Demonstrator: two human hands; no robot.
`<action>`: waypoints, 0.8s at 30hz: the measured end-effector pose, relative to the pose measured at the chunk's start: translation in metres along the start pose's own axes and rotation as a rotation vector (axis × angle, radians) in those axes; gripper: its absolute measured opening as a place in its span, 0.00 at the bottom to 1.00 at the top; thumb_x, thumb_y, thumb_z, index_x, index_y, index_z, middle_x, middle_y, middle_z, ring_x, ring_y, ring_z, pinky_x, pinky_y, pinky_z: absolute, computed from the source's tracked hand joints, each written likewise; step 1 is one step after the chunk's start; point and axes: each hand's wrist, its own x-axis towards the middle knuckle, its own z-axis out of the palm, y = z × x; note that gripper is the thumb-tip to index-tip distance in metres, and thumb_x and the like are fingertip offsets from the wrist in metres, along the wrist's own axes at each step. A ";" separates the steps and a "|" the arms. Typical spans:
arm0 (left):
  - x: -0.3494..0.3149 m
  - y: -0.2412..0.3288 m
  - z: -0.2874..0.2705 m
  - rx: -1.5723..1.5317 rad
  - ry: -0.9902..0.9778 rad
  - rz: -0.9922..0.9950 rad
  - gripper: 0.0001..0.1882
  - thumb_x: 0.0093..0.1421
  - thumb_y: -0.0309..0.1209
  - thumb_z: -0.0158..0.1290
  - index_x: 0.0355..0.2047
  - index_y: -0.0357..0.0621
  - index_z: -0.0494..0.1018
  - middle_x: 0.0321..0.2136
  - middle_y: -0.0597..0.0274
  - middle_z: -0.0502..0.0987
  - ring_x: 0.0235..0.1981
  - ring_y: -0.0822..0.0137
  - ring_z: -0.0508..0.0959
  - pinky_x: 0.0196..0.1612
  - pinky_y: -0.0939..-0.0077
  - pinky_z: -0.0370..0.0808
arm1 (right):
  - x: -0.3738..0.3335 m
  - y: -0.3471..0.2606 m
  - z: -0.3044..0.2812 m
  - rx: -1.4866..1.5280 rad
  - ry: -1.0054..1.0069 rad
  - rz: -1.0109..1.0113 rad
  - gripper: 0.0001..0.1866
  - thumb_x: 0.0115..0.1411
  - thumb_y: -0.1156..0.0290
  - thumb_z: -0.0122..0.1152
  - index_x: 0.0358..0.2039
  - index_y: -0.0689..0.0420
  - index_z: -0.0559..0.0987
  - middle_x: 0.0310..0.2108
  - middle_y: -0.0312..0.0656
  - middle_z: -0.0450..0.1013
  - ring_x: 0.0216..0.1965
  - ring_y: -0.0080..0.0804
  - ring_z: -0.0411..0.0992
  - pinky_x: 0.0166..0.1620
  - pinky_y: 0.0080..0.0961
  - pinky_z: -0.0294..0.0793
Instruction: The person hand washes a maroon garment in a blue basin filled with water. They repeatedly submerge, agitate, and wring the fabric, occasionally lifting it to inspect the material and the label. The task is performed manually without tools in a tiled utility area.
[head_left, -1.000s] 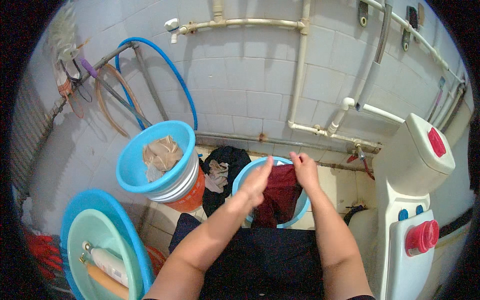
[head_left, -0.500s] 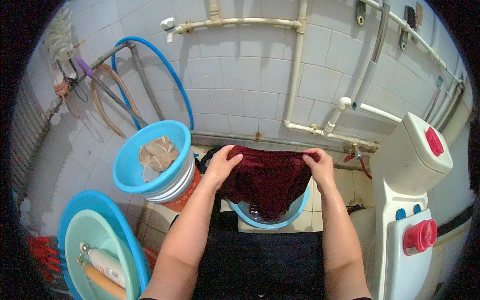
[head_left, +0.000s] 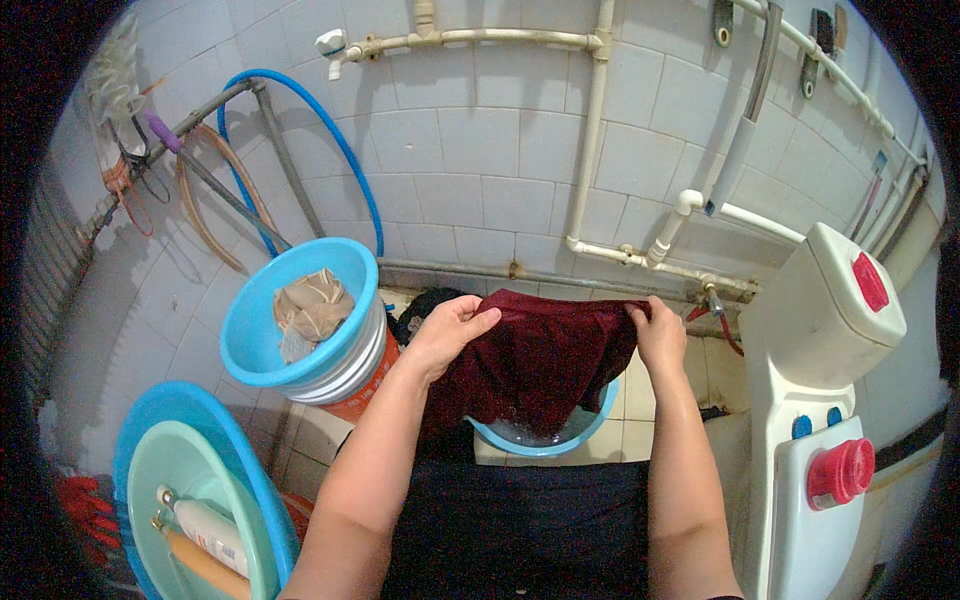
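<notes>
My left hand [head_left: 452, 335] pinches one upper corner of a wet-looking dark red garment [head_left: 545, 355], which seems to be a pair of briefs. At the opposite corner, my right hand [head_left: 661, 335] grips it between thumb and fingers. The cloth hangs stretched between both hands, its lower part dropping over a light blue basin [head_left: 560, 449] on the floor. Water shows in the basin below the cloth, which hides its far side.
To the left, a blue basin [head_left: 240, 350] holding tan cloth [head_left: 312, 305] sits on a bucket [head_left: 365, 390]. Nearer, a green basin [head_left: 180, 435] holds a white bottle [head_left: 212, 530] inside a larger blue basin [head_left: 130, 440]. A toilet [head_left: 815, 300] with a red container [head_left: 840, 472] stands right.
Both hands have shifted slightly to the right with the garment. Its cloth now hangs more askew, spreading toward the lower left, and more of the basin's right rim shows.
</notes>
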 end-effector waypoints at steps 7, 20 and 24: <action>0.002 0.000 -0.013 -0.176 0.205 0.029 0.09 0.61 0.32 0.47 0.36 0.40 0.72 0.30 0.66 0.75 0.33 0.75 0.72 0.39 0.79 0.69 | 0.006 0.004 0.012 0.951 -0.292 0.258 0.17 0.58 0.60 0.57 0.33 0.64 0.77 0.26 0.34 0.73 0.27 0.21 0.68 0.32 0.21 0.68; 0.012 -0.026 -0.029 0.614 0.571 0.434 0.11 0.58 0.32 0.49 0.37 0.39 0.72 0.31 0.54 0.70 0.34 0.60 0.72 0.40 0.73 0.68 | -0.006 -0.017 -0.005 1.086 -0.381 0.197 0.14 0.60 0.63 0.54 0.36 0.63 0.76 0.31 0.34 0.73 0.31 0.21 0.68 0.37 0.19 0.67; 0.014 -0.027 -0.025 0.625 0.577 0.486 0.11 0.59 0.32 0.47 0.38 0.38 0.72 0.32 0.53 0.71 0.35 0.58 0.72 0.40 0.71 0.68 | -0.005 -0.014 -0.002 1.103 -0.384 0.228 0.14 0.61 0.63 0.53 0.37 0.62 0.76 0.32 0.34 0.73 0.32 0.21 0.68 0.39 0.20 0.66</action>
